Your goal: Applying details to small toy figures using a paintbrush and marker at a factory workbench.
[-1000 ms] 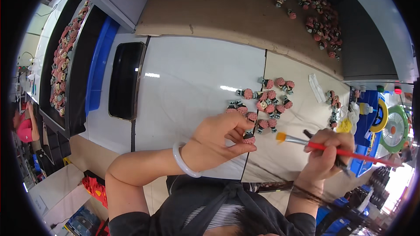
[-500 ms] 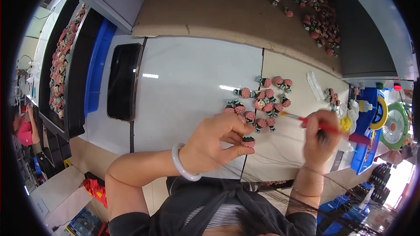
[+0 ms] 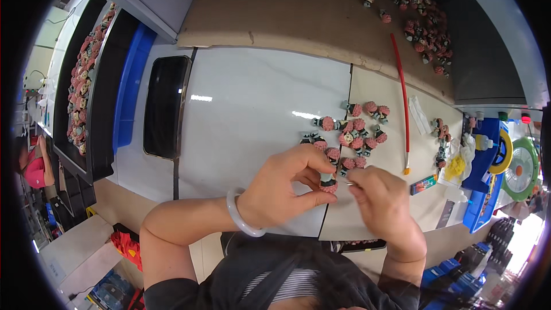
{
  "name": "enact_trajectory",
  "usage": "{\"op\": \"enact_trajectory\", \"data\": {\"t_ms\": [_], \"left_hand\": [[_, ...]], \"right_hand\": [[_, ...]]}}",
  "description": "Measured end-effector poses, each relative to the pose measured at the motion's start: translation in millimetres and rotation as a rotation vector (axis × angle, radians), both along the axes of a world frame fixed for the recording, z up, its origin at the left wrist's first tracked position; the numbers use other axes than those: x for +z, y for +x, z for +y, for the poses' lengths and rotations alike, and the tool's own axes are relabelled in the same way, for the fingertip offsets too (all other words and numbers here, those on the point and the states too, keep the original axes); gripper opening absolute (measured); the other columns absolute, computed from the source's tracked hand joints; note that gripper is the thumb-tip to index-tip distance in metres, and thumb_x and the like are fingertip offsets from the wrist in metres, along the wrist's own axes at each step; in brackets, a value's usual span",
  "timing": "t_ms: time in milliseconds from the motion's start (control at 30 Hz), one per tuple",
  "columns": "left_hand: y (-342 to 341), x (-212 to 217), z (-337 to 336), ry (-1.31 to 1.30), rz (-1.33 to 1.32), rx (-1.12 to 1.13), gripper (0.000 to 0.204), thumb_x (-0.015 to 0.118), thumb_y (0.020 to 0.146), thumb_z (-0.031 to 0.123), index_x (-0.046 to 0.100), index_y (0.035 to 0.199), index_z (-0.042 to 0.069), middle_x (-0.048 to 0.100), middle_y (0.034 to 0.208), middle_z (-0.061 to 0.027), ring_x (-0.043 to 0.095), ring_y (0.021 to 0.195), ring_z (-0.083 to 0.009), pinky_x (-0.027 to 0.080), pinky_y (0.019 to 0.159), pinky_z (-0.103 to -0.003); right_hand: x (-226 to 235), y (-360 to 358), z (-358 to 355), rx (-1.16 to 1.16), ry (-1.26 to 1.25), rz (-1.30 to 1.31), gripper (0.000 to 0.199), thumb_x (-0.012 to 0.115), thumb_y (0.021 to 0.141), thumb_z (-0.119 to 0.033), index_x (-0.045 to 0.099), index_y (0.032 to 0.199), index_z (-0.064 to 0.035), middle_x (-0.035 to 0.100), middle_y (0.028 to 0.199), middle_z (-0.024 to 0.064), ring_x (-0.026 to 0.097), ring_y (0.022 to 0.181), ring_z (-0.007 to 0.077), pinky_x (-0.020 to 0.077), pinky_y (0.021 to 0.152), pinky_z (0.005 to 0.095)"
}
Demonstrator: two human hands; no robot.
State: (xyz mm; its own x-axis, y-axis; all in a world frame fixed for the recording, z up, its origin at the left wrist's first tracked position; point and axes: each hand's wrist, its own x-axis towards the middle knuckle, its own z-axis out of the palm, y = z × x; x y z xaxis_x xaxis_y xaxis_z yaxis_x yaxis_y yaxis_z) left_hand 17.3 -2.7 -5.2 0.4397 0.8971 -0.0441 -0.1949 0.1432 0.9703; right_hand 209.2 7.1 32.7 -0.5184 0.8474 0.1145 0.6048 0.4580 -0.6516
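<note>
A small pink-and-dark figurine [image 3: 328, 185] is pinched between the thumb and fingers of my left hand [image 3: 281, 186], above the front of the worktop. My right hand [image 3: 381, 198] is close beside it, fingers closed. From its fingertips a thin pale tip points at the figurine; most of that thing is hidden in the hand. Just beyond both hands lies a loose cluster of similar figurines [image 3: 357, 132], with round pink tops and grey-green parts. Right of the cluster, a red-handled paintbrush [image 3: 404, 103] rests with its yellow bristles toward me.
A black phone [image 3: 166, 107] lies at the left. Farther left stands a black tray [image 3: 99, 138] full of figurines. More figurines [image 3: 422, 23] are heaped on the brown shelf at the back. On the right are a small coloured box [image 3: 423, 185], blue bins [image 3: 476, 201] and a green fan [image 3: 521, 169].
My right hand has let go of the red paintbrush, now lying on the worktop, and has moved left to the figurine with a thin pale tip showing. My left hand still holds the figurine.
</note>
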Motion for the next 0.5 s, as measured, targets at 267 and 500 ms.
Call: {"op": "enact_trajectory", "data": {"t_ms": [267,500], "left_hand": [[1.3,7.0,4.4,0.201,0.154,0.039,0.036,0.075,0.062,-0.003,0.056,0.092,0.000,0.054,0.086,-0.0107,0.059,0.077,-0.0170,0.055,0.065,-0.028],[0.0,5.2,3.3,0.144,0.102,0.010,0.035,0.074,0.063,-0.004,0.056,0.093,-0.001,0.053,0.086,-0.0101,0.059,0.076,-0.0168,0.055,0.067,-0.028]], "right_hand": [[2.5,-4.6,-4.9,-0.036,0.034,-0.152,0.025,0.067,0.069,-0.024,0.053,0.072,-0.0038,0.047,0.058,0.0084,0.048,0.051,0.0279,0.0371,0.045,0.0361],[1.8,-4.7,-3.2,-0.014,0.054,-0.151,0.028,0.069,0.067,-0.025,0.049,0.065,-0.0046,0.043,0.054,0.0082,0.046,0.048,0.0267,0.0352,0.044,0.0362]]}}
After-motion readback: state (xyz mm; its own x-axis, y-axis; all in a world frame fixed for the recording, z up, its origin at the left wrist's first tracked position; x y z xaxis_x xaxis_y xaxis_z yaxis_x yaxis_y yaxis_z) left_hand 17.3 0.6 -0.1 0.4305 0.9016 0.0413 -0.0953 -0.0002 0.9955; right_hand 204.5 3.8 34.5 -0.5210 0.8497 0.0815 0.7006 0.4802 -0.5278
